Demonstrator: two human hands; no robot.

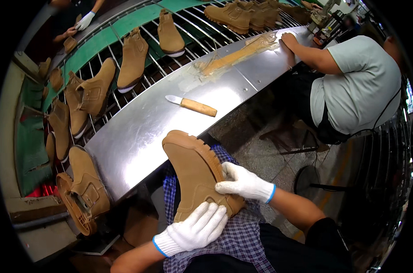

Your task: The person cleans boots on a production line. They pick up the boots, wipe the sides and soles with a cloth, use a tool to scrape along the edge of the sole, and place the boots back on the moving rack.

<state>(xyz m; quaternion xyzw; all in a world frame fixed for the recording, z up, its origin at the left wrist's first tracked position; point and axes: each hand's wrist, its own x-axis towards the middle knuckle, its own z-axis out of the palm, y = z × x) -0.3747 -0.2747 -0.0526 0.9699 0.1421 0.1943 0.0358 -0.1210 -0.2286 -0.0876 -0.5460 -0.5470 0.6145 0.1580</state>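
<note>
A tan suede boot with a lugged sole lies on its side across my lap, toe pointing away from me. My left hand, in a white knit glove, lies over the ankle part with its fingers closed against the suede. At the heel end, my right hand, gloved the same way, grips the sole edge, its thumb on the upper. On the metal bench beyond the toe lies a knife with a wooden handle and a short blade; neither hand touches it.
A metal bench curves ahead, with tan tape stuck on it. Behind it, a barred rack carries several tan boots. Another boot and a loose sole stand at the left. A co-worker sits at the right; another person's gloved hand shows far left.
</note>
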